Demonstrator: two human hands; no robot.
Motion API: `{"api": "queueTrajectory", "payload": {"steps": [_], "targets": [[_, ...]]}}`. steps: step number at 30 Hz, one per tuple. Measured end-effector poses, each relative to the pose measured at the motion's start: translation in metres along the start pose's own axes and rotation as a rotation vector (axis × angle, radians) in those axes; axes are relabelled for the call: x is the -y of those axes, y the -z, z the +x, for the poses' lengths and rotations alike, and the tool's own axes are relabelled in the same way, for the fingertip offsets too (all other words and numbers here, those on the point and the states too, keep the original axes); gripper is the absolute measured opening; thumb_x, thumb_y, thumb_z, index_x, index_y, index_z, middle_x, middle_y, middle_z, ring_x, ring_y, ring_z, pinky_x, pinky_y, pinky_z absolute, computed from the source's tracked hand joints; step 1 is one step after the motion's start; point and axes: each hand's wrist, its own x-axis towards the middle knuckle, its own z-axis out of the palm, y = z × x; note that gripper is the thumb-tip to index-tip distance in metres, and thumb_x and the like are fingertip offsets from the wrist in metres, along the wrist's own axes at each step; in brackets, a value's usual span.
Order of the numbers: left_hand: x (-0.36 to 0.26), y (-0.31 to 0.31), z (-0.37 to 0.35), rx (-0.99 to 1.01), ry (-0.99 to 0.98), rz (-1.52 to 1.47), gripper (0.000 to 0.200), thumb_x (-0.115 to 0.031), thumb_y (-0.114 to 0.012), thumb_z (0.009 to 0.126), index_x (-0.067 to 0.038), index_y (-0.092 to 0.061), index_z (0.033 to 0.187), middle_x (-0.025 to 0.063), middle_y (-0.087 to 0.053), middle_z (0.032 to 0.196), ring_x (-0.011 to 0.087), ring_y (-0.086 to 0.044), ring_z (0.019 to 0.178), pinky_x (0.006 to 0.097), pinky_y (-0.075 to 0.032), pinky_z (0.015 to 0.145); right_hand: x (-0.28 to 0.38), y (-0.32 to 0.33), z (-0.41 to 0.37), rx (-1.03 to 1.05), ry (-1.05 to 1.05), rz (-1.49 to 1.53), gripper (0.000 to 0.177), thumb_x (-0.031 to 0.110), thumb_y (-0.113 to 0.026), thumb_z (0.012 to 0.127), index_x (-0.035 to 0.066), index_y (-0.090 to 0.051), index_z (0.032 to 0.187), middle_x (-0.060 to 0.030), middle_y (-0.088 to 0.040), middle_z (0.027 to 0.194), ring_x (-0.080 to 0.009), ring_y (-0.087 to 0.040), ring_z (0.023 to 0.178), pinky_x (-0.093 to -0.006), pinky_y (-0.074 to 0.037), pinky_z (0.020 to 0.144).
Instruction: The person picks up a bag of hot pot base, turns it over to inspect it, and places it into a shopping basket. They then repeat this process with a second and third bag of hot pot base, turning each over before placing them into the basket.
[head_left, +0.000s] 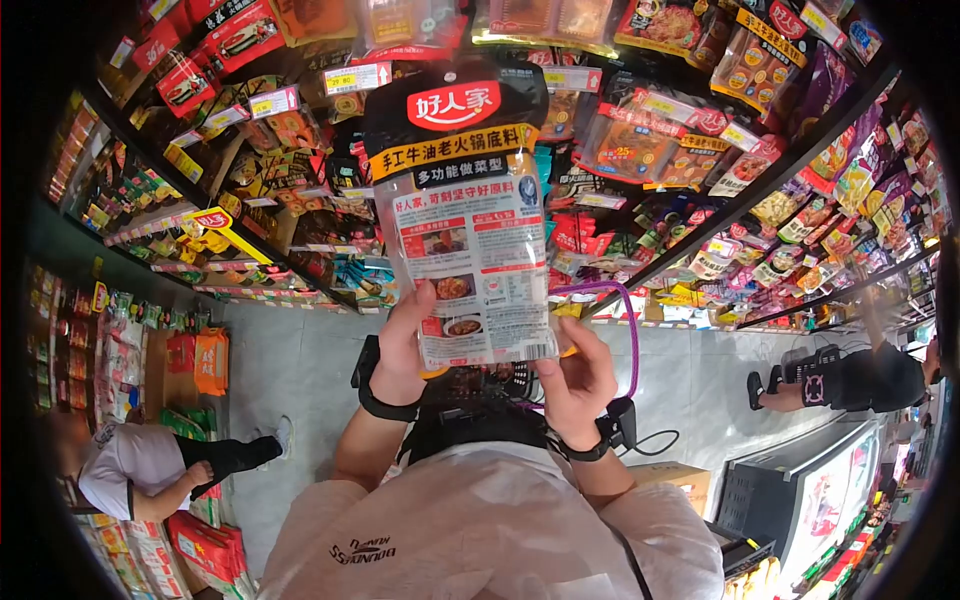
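A large flat food packet (465,235) with a black and yellow top, a red logo and a printed white panel is held up in front of my chest. My left hand (403,345) grips its lower left edge, thumb on the printed face. My right hand (580,375) pinches the lower right corner near the barcode. The fingers behind the packet are hidden. Below it, partly covered, is a dark basket (485,383). A purple loop (634,340) curves beside my right hand. Both wrists wear black bands.
Shelves of hanging packets (640,140) stretch across the front. A person (150,470) stands at the left, another (850,378) at the right beside a basket. Grey floor tiles (310,370) show between. A cardboard box (672,482) and a dark display unit (800,490) are at the lower right.
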Motion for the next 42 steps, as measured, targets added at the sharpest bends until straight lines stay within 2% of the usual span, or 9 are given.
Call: {"api": "queueTrajectory", "payload": {"steps": [2, 9, 24, 27, 38, 41, 42], "targets": [[0.0, 0.006, 0.002, 0.063, 0.027, -0.003, 0.049, -0.029, -0.05, 0.095, -0.003, -0.04, 0.135, 0.0118, -0.053, 0.13, 0.0249, -0.054, 0.115, 0.0394, -0.044, 0.096, -0.001, 0.0, -0.002, -0.007, -0.019, 0.008, 0.047, -0.006, -0.07, 0.076, -0.009, -0.053, 0.119, -0.0178, -0.059, 0.112, -0.0216, -0.059, 0.101, -0.031, -0.045, 0.089], [0.001, 0.011, 0.003, 0.081, 0.054, -0.06, 0.05, -0.031, -0.049, 0.095, -0.003, -0.04, 0.135, 0.012, -0.053, 0.13, 0.0255, -0.055, 0.115, 0.0396, -0.043, 0.096, -0.001, 0.001, -0.005, 0.003, -0.05, 0.02, 0.046, -0.008, -0.07, 0.076, -0.01, -0.053, 0.118, -0.0199, -0.059, 0.116, -0.0233, -0.058, 0.107, -0.0321, -0.045, 0.092], [0.003, 0.019, -0.003, 0.151, 0.035, -0.044, 0.05, -0.029, -0.048, 0.095, -0.001, -0.039, 0.136, 0.0137, -0.051, 0.132, 0.0256, -0.053, 0.118, 0.0389, -0.041, 0.098, -0.001, 0.004, -0.015, -0.022, -0.04, 0.026, 0.047, -0.008, -0.072, 0.073, -0.009, -0.056, 0.117, -0.0188, -0.061, 0.113, -0.0219, -0.059, 0.104, -0.0307, -0.045, 0.091], [0.004, 0.016, -0.003, 0.157, 0.041, -0.06, 0.05, -0.029, -0.049, 0.095, 0.0, -0.04, 0.135, 0.014, -0.052, 0.132, 0.0259, -0.053, 0.118, 0.0389, -0.042, 0.098, -0.001, 0.007, -0.012, 0.066, 0.059, -0.074, 0.044, -0.005, -0.066, 0.081, -0.005, -0.05, 0.122, -0.015, -0.055, 0.111, -0.0182, -0.062, 0.084, -0.0291, -0.057, 0.065], [0.011, 0.021, -0.007, 0.167, 0.022, -0.083, 0.051, -0.027, -0.05, 0.093, -0.001, -0.039, 0.136, 0.0141, -0.051, 0.132, 0.0262, -0.053, 0.117, 0.0389, -0.041, 0.098, -0.003, 0.014, -0.016, 0.107, 0.025, -0.053, 0.044, -0.007, -0.066, 0.08, -0.006, -0.05, 0.121, -0.0152, -0.057, 0.106, -0.0175, -0.061, 0.082, -0.0273, -0.057, 0.064], [0.013, 0.023, -0.009, 0.022, 0.056, -0.009, 0.05, -0.022, -0.05, 0.093, -0.001, -0.039, 0.136, 0.0138, -0.052, 0.132, 0.0259, -0.053, 0.117, 0.0388, -0.041, 0.098, -0.002, 0.015, -0.015, 0.084, 0.025, -0.041, 0.042, -0.007, -0.067, 0.079, -0.006, -0.053, 0.118, -0.0145, -0.058, 0.102, -0.0183, -0.061, 0.083, -0.0275, -0.055, 0.067], [0.013, 0.025, -0.007, 0.03, 0.071, 0.061, 0.049, -0.02, -0.051, 0.092, -0.001, -0.04, 0.135, 0.0136, -0.052, 0.131, 0.0256, -0.053, 0.117, 0.0388, -0.04, 0.099, -0.001, 0.015, -0.014, 0.068, 0.027, -0.036, 0.041, -0.006, -0.068, 0.078, -0.006, -0.055, 0.116, -0.0142, -0.059, 0.101, -0.0187, -0.06, 0.083, -0.0278, -0.054, 0.069]]}}
